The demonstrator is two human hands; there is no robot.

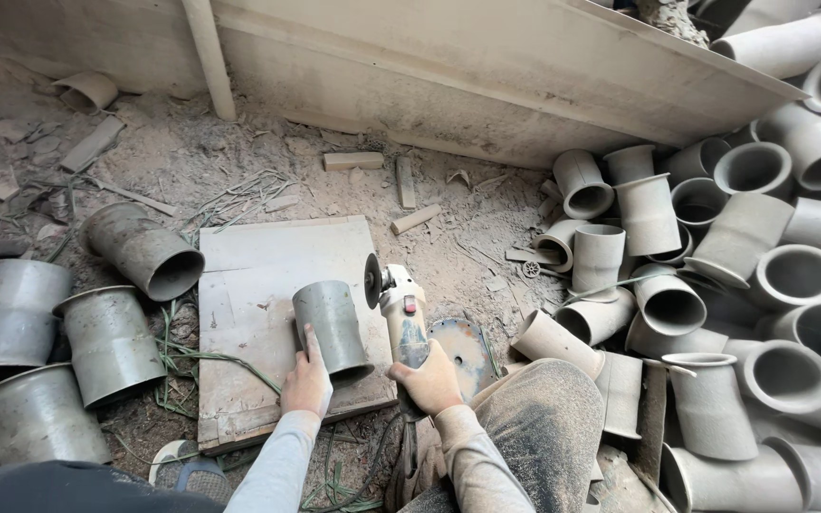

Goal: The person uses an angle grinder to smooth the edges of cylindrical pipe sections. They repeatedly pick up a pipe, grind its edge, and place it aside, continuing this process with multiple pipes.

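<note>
At the far left, several large grey metal pipe sections (106,342) stand and lie on the dusty dirt floor (239,152). Next to them a flat, pale, dust-covered wooden board (249,294) lies on the floor. On its right half lies a short grey cylindrical pipe sleeve with a flared rim (334,328). The left hand (308,380) rests against the sleeve's lower left side, fingers flat and extended on it rather than wrapped around. Just beside the sleeve's right side is a dusty handheld angle grinder with a dark disc (399,313), the disc near the sleeve's upper edge. The right hand (429,380) has its fingers closed around the grinder's body. At the right, a big heap of grey flared pipe fittings (734,256) lies against a slanted pale panel (486,76).
</note>
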